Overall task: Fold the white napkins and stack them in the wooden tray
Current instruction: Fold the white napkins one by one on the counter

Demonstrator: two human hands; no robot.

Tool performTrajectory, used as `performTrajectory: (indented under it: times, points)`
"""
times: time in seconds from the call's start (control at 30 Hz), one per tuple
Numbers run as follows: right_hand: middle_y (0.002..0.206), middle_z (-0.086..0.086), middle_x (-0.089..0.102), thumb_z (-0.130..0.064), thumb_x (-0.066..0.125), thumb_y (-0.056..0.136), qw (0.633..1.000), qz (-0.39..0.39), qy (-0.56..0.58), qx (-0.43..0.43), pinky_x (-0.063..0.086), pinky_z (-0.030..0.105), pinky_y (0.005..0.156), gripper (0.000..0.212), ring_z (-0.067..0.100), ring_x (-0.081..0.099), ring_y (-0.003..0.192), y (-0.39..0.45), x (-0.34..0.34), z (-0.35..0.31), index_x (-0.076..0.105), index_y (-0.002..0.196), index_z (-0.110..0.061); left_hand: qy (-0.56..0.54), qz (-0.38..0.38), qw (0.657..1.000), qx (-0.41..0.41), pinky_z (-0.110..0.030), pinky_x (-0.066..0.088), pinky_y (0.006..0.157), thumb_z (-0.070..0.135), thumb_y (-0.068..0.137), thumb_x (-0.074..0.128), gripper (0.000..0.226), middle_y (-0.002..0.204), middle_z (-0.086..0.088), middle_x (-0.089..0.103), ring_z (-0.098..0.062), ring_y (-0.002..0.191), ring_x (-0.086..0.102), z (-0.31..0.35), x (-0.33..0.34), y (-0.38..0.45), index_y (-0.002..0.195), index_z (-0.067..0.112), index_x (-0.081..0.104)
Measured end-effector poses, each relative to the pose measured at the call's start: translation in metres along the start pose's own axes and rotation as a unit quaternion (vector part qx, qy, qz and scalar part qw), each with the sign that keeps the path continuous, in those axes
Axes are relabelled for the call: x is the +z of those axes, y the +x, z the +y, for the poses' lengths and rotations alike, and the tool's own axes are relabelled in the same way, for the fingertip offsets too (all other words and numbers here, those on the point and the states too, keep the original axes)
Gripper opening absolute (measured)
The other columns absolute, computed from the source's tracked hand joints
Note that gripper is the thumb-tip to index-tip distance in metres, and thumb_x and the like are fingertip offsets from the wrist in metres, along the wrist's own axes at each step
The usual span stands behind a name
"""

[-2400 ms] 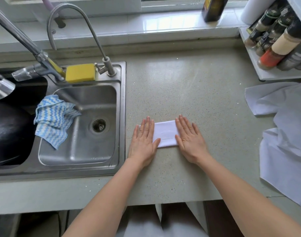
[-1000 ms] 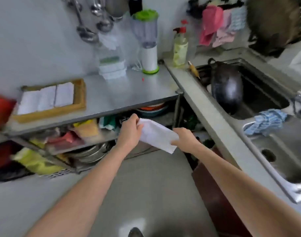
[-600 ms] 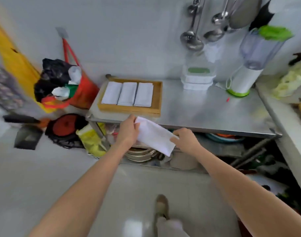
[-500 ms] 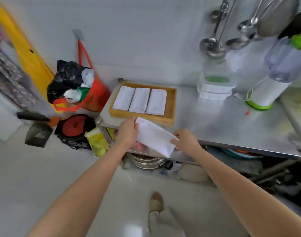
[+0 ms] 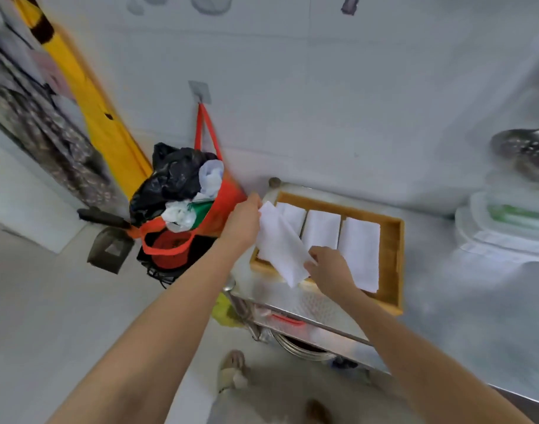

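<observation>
While it hung slanted over the left end of the rectangular wooden tray [image 5: 393,258], the folded white napkin [image 5: 279,246] was pinched at its far corner by the left hand [image 5: 243,220] and at its near end by the right hand [image 5: 331,269]. Three folded white napkins [image 5: 358,249] (side by side) were laid in the tray, which was set on the steel shelf top [image 5: 464,316].

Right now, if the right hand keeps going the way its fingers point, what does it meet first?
Likely the middle napkin in the wooden tray. The right hand, pinching the folded napkin, points up and left over the tray; depth is unclear.
</observation>
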State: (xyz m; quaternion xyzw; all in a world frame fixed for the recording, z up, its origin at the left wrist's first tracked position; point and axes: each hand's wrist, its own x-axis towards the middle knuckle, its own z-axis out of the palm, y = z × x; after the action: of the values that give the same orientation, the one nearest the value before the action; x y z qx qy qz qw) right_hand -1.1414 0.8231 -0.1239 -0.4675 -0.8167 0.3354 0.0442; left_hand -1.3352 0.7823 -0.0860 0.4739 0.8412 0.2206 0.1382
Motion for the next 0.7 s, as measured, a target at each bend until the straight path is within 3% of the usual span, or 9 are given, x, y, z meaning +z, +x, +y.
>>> performTrajectory:
  times: [0.1, 0.2, 0.27, 0.4, 0.5, 0.7]
  points:
    - [0.054, -0.005, 0.045, -0.009, 0.055, 0.087, 0.997, 0.014, 0.037, 0.059, 0.03, 0.021, 0.046, 0.035, 0.012, 0.046, 0.052, 0.022, 0.016, 0.0, 0.044, 0.055, -0.021, 0.019, -0.048, 0.997, 0.06, -0.032, 0.033, 0.065, 0.002, 0.091, 0.044, 0.012, 0.09, -0.011, 0.052, -0.024, 0.081, 0.05, -0.004, 0.016, 0.052, 0.102, 0.007, 0.045]
    - [0.064, 0.004, 0.056, -0.008, 0.061, 0.085, 0.987, -0.006, 0.102, 0.126, 0.046, 0.021, 0.057, 0.02, 0.017, 0.058, 0.06, 0.045, 0.028, -0.011, 0.06, 0.066, -0.009, 0.044, -0.127, 0.984, 0.115, -0.035, 0.042, 0.074, 0.0, 0.091, 0.041, 0.013, 0.097, -0.014, 0.056, -0.029, 0.089, 0.056, -0.01, 0.025, 0.097, 0.096, 0.009, 0.05]
    - [0.069, 0.008, 0.06, -0.006, 0.063, 0.085, 0.971, -0.002, 0.152, 0.183, 0.053, 0.022, 0.06, 0.015, 0.017, 0.063, 0.063, 0.054, 0.035, -0.02, 0.061, 0.07, -0.005, 0.053, -0.173, 0.974, 0.134, -0.036, 0.043, 0.078, -0.001, 0.089, 0.04, 0.019, 0.104, -0.016, 0.058, -0.03, 0.092, 0.056, -0.016, 0.028, 0.12, 0.095, 0.009, 0.054]
    - [0.055, 0.004, 0.048, 0.001, 0.062, 0.083, 0.933, 0.07, 0.218, 0.279, 0.041, 0.013, 0.041, 0.036, 0.021, 0.065, 0.058, 0.059, 0.05, -0.035, 0.042, 0.056, -0.011, 0.063, -0.223, 0.954, 0.188, -0.035, 0.047, 0.084, -0.007, 0.084, 0.039, 0.03, 0.11, -0.011, 0.06, -0.027, 0.099, 0.058, -0.018, 0.036, 0.152, 0.093, 0.012, 0.06]
    - [0.057, 0.007, 0.042, 0.003, 0.06, 0.081, 0.912, 0.104, 0.227, 0.324, 0.037, 0.014, 0.038, 0.033, 0.022, 0.061, 0.052, 0.061, 0.066, -0.044, 0.039, 0.06, -0.011, 0.074, -0.253, 0.936, 0.232, -0.038, 0.048, 0.09, -0.009, 0.086, 0.041, 0.033, 0.117, -0.009, 0.058, -0.024, 0.105, 0.057, -0.018, 0.049, 0.161, 0.102, 0.01, 0.062]
    - [0.065, 0.011, 0.052, 0.001, 0.051, 0.081, 0.907, 0.126, 0.174, 0.363, 0.039, 0.026, 0.052, 0.016, 0.023, 0.054, 0.06, 0.077, 0.089, -0.055, 0.048, 0.068, -0.007, 0.077, -0.287, 0.913, 0.28, -0.035, 0.042, 0.094, 0.007, 0.096, 0.051, 0.026, 0.13, -0.009, 0.048, -0.026, 0.116, 0.05, -0.028, 0.076, 0.169, 0.122, 0.009, 0.053]
